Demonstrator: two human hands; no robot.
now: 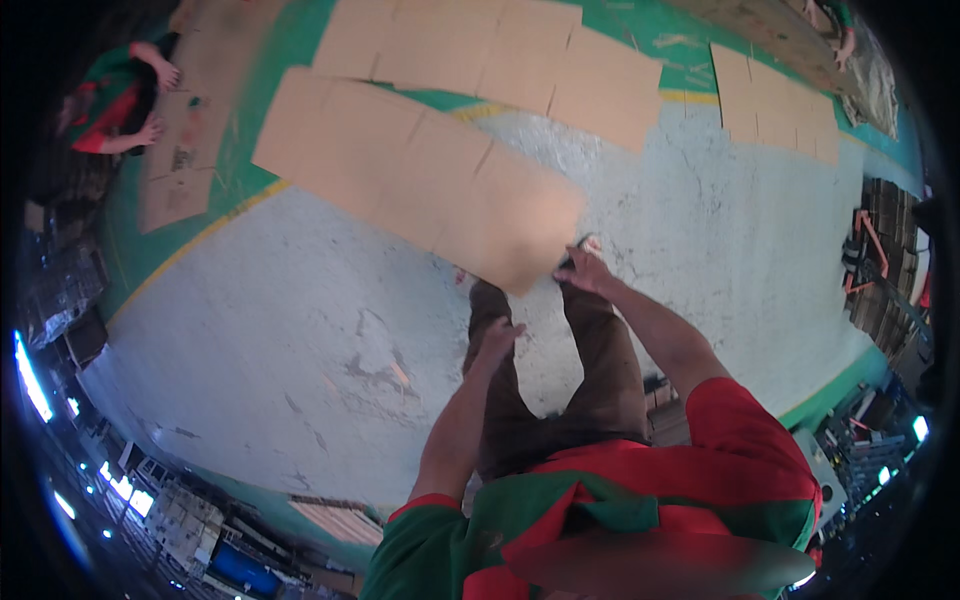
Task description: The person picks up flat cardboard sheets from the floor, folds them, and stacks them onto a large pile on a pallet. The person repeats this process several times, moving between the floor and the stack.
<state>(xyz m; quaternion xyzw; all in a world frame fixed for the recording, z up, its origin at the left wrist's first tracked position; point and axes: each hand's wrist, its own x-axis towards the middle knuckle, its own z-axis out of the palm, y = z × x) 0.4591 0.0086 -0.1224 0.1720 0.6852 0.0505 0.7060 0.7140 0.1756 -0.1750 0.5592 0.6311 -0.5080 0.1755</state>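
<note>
A large flat sheet of brown cardboard (400, 165) with slots and crease lines stretches from the upper left to just in front of my feet. Its near corner hides part of my shoes. My right hand (588, 272) is beside the sheet's right-hand near edge, fingers spread; whether the fingertips touch the edge is hard to tell. My left hand (497, 342) hangs over my left leg, below the near corner and apart from the cardboard. Its fingers are loosely apart and nothing shows in them.
Beyond lie more cardboard sheets (480, 50), with another group (775, 105) at far right. A person (120, 100) in red and green reaches over cardboard at left; another person's hand (846, 48) shows at upper right. An orange-handled cart (868, 250) stands by stacked cardboard at right.
</note>
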